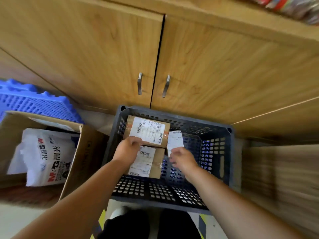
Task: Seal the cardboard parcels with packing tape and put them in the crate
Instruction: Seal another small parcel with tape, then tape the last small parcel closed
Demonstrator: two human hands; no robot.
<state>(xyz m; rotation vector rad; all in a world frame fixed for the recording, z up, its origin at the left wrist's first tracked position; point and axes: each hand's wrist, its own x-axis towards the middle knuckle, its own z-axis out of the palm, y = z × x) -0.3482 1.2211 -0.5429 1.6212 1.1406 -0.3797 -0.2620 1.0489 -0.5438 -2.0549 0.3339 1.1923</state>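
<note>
dark trousers (127, 226) and a pale shoe tip (117, 212) at the bottom edge, seen from above; both bare forearms reach forward and down into a dark grey slatted crate (230, 152) standing on the floor in front of a wooden cabinet (103, 49) with two metal handles (139, 83). left hand (127, 149): fingers curled over the near edge of the far parcel (146, 131), a brown cardboard packet with a white barcode label, lying at the back left of the crate. near parcel (146, 163): a second labelled cardboard packet, flat on the crate floor just in front of the first, touching it or nearly so; clear tape shows at its right end. right hand (183, 159): fingers loosely bent and partly spread, at the lower end of a third, white-labelled packet (175, 139) to the right of the far parcel; whether it grips the packet cannot be told. left of the crate: an open cardboard box (82, 152) holding a white printed bag (44, 156), with a blue plastic grid (34, 102) behind it. top right corner: blurred, colourful items (296, 7).
</note>
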